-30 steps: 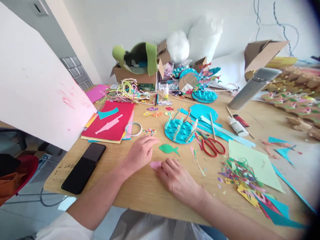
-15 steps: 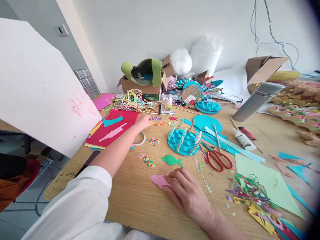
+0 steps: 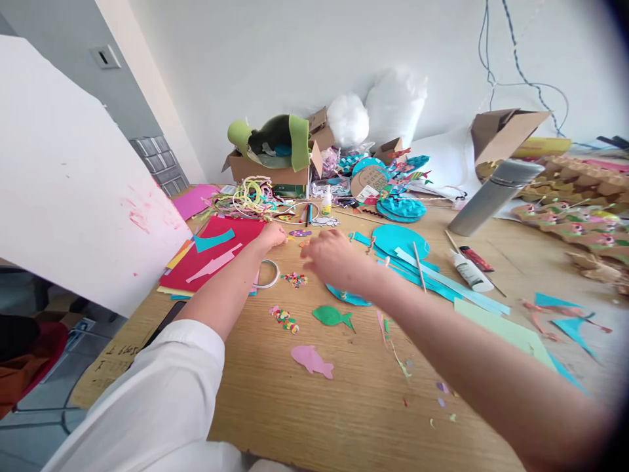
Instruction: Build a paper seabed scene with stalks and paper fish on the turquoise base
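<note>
My left hand is at the edge of the red sheets, its curled fingertips pinching the end of a small yellow-orange paper fish. Just right of that fish hovers my right hand, fingers bent but apart, with nothing seen in them. It covers part of the row of fish and most of a blue egg-tray disc. A purple spotted fish lies behind the fingertips. Nearer me lie a green paper fish, a pink paper fish and two clusters of coloured paper dots.
A roll of tape lies beside the red paper. To the right are blue strips, a white glue bottle and a grey flask. A white board leans in at left. Craft boxes line the wall.
My right hand has let go of the pink fish and moved forward and left over the row of small fish. The left hand stays near the same spot. The view has shifted slightly.
</note>
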Demonstrator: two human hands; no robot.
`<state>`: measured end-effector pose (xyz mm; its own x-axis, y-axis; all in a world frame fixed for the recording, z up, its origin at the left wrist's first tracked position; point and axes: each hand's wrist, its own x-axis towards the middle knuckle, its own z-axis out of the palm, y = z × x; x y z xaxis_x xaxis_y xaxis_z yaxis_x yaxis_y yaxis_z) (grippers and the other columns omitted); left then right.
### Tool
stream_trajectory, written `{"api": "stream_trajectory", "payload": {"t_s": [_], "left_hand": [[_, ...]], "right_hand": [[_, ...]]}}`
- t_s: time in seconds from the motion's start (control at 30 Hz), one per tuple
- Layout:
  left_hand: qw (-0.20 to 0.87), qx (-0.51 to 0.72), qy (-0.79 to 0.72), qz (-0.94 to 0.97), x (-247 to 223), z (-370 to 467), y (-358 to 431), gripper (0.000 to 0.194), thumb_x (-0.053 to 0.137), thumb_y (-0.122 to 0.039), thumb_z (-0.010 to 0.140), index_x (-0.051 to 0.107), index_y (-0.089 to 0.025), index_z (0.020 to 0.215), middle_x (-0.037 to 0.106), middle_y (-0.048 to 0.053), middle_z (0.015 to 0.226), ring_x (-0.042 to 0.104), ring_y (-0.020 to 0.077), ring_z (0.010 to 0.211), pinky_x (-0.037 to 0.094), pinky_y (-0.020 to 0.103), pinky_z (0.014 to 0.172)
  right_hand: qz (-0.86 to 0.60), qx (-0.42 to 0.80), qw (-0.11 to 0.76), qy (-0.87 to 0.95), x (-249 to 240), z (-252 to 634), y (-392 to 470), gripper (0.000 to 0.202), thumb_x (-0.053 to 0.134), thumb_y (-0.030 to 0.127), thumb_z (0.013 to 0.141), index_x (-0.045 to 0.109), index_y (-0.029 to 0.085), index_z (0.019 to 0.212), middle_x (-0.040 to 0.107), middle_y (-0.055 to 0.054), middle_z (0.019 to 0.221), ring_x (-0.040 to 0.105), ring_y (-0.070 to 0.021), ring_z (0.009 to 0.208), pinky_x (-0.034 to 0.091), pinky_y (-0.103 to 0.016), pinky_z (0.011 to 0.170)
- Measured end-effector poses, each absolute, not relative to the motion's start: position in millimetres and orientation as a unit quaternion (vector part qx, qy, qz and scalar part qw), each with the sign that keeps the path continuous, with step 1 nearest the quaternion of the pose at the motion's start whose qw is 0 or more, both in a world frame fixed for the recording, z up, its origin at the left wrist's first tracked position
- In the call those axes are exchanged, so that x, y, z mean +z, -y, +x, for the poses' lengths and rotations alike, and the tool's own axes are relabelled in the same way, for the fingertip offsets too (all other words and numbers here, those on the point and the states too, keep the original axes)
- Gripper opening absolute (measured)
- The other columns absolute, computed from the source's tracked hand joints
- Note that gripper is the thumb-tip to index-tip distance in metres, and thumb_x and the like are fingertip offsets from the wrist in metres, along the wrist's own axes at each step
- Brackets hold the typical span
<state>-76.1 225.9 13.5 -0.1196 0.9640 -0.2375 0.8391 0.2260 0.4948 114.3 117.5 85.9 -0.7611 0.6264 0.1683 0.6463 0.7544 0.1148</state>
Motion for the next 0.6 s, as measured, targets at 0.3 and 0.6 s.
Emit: {"api": "stream_trajectory", "payload": {"t_s": [0.3, 0.6], "left_hand": [[0.289, 0.252, -0.655, 0.651, 55.1, -93.7, -112.9, 0.010, 0.067, -0.015, 0.075, 0.067, -0.013, 0.085, 0.067, 0.001, 0.079, 0.061, 0.0137, 0.072, 0.047, 0.025, 0.067], [0.081, 0.274, -0.543, 0.789, -8.1, -97.0, 65.1, 0.027, 0.042, -0.002, 0.083, 0.060, -0.020, 0.088, 0.064, 0.003, 0.088, 0.060, 0.0174, 0.085, 0.052, 0.030, 0.075]], "right_hand": [[-0.385, -0.013, -0.197, 0.902, 85.0, 61.2, -243.7, 0.020, 0.073, 0.006, 0.068, 0.073, 0.005, 0.088, 0.073, -0.014, 0.090, 0.067, -0.0264, 0.086, 0.049, -0.033, 0.073], [-0.359, 0.050, -0.192, 0.912, 40.4, 61.4, -275.4, 0.048, 0.082, 0.010, 0.062, 0.067, 0.006, 0.107, 0.069, -0.012, 0.103, 0.064, -0.0238, 0.092, 0.048, -0.028, 0.075]]}}
